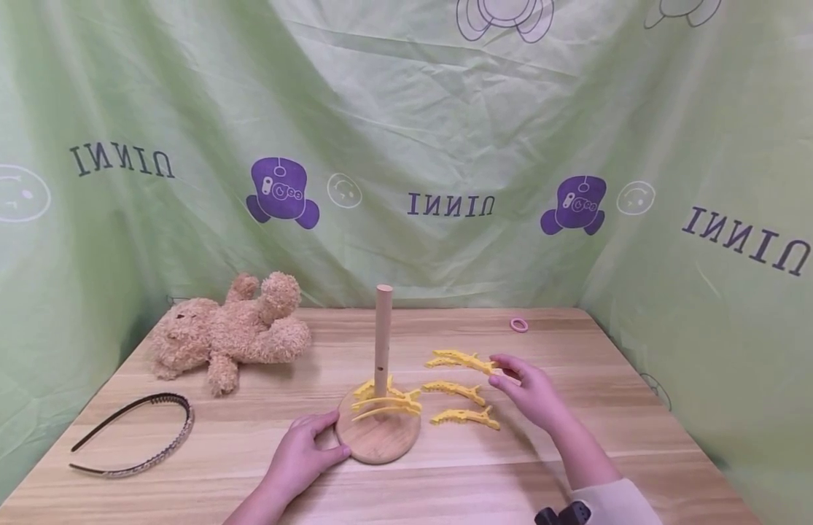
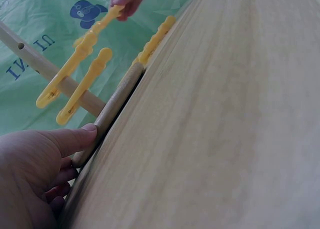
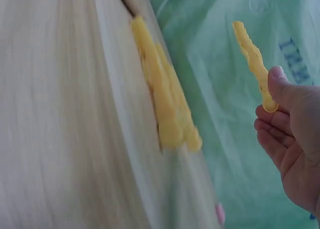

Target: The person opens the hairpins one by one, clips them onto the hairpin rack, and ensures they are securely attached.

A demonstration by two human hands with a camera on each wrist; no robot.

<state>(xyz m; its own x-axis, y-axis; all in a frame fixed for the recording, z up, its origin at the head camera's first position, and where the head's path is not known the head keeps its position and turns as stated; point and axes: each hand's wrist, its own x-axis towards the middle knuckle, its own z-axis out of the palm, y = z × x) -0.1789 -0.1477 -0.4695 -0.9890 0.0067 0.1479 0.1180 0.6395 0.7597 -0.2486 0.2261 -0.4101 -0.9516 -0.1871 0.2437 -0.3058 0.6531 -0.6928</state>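
A wooden stand with a round base (image 1: 380, 443) and an upright post (image 1: 383, 328) is in the middle of the table. My left hand (image 1: 305, 450) grips the base's left rim between thumb and fingers. Low on the post are yellow alligator hair clips (image 1: 388, 402), overlapping it in the head view. To the right, my right hand (image 1: 526, 391) pinches the end of another yellow hair clip (image 3: 254, 61), held above the table with its toothed jaws pointing left. Below it, a middle clip (image 1: 455, 391) and a front clip (image 1: 465, 418) lie on the wood, right of the base.
A plush teddy bear (image 1: 232, 335) lies on its back at the far left. Nearer the left edge is a dark headband (image 1: 183, 430). One pink ring (image 1: 518, 325) sits at the back right. Green printed cloth (image 1: 406, 146) hangs around the table's back and sides.
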